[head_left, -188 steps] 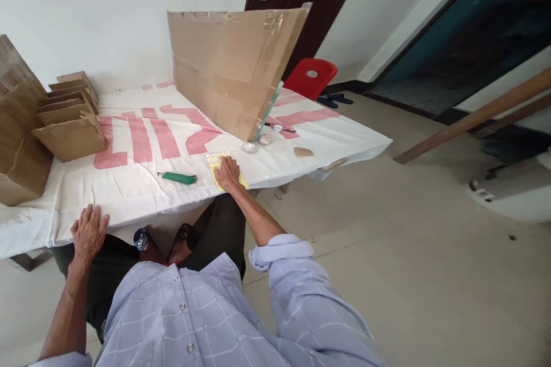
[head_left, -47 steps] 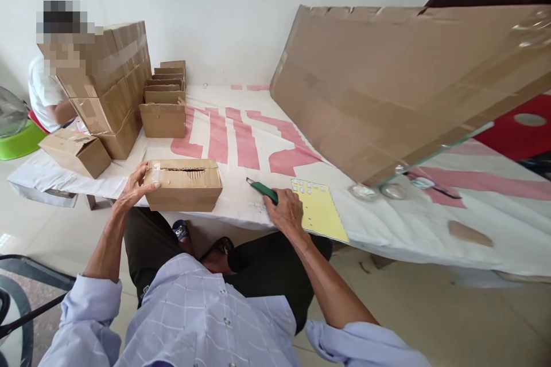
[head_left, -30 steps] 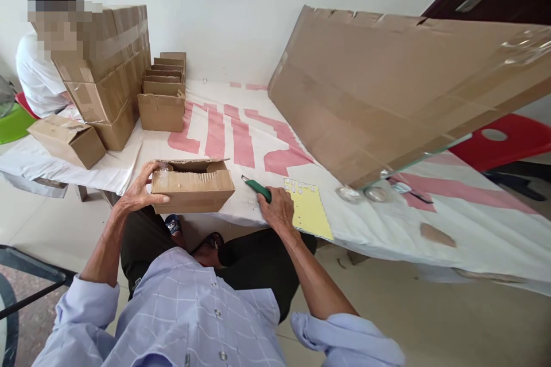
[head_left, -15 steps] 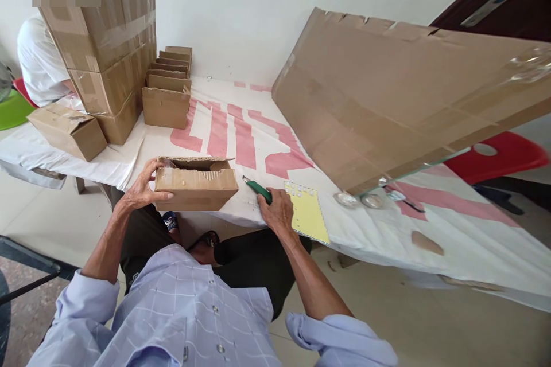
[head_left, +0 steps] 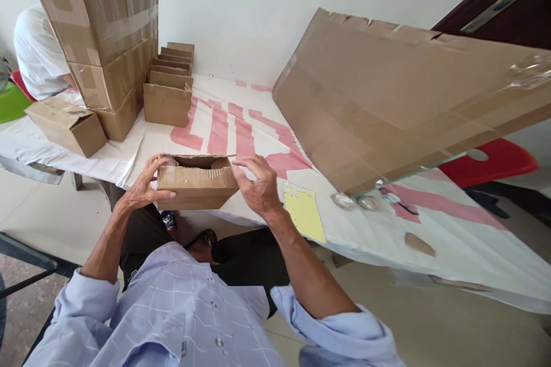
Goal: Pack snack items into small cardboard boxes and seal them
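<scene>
A small cardboard box point(head_left: 198, 186) with its top slot partly open and a torn, ragged edge sits at the table's front edge. My left hand point(head_left: 144, 186) grips its left end, thumb along the front and fingers at the top. At the box's right end is my right hand point(head_left: 260, 186), thumb and fingers apart, fingertips close to the top corner; whether they touch it I cannot tell. No utility knife shows in that hand; a bit of dark green peeks out beside the wrist. Right of it lies a yellow card point(head_left: 303, 212) bearing small pale pieces.
Taped cardboard boxes point(head_left: 112, 51) are stacked at the left, with a single box point(head_left: 66, 123) before them. Open boxes point(head_left: 167, 104) line up behind. A large cardboard sheet point(head_left: 387, 97) leans at the right above a red chair point(head_left: 495, 163). A person in white point(head_left: 38, 57) sits behind the stack.
My right hand has let go of the green utility knife and moved up and left to the box's right end. My left hand keeps its hold on the box.
</scene>
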Motion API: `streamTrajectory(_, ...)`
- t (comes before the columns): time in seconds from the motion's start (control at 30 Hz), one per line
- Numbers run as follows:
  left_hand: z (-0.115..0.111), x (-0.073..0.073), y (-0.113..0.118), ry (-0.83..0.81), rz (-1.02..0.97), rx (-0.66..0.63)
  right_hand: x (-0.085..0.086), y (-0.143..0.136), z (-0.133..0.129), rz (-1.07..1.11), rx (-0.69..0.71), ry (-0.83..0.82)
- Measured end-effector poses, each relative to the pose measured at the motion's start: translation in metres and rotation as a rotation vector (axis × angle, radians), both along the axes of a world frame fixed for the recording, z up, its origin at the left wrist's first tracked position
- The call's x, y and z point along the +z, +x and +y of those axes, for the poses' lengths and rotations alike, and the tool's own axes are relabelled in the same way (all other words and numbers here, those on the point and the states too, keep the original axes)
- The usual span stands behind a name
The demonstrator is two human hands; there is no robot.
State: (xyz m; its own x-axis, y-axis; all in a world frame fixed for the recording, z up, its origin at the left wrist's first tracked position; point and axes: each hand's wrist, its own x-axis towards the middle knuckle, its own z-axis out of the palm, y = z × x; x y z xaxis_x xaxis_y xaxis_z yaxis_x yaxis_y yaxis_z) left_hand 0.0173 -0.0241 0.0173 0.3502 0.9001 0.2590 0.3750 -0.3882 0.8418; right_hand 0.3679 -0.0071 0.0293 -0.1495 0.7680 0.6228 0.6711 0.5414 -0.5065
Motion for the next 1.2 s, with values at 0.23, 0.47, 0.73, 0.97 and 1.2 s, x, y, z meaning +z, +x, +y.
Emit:
streamTrajectory(0.23, -0.001, 0.002, 0.001, -0.001, -0.013, -0.010, 0.037, -0.079, 0.019, -0.105, 0.319, -0.274)
streamTrajectory(0.47, -0.002, -0.004, 0.002, 0.021, -0.032, -0.024, 0.032, -0.109, 0.025, 0.122, 0.482, -0.507)
streamTrajectory(0.73, -0.001, -0.004, 0.005, 0.025, -0.018, -0.010, 0.021, -0.124, 0.026, 0.236, 0.444, -0.484)
streamTrajectory(0.97, -0.001, -0.005, 0.005, 0.048, -0.026, -0.012, 0.011, -0.136, 0.033, 0.168, 0.329, -0.438)
streamTrajectory(1.2, 0.000, -0.003, 0.006, 0.032, -0.020, 0.023, 0.019, -0.133, 0.019, 0.265, 0.324, -0.231)
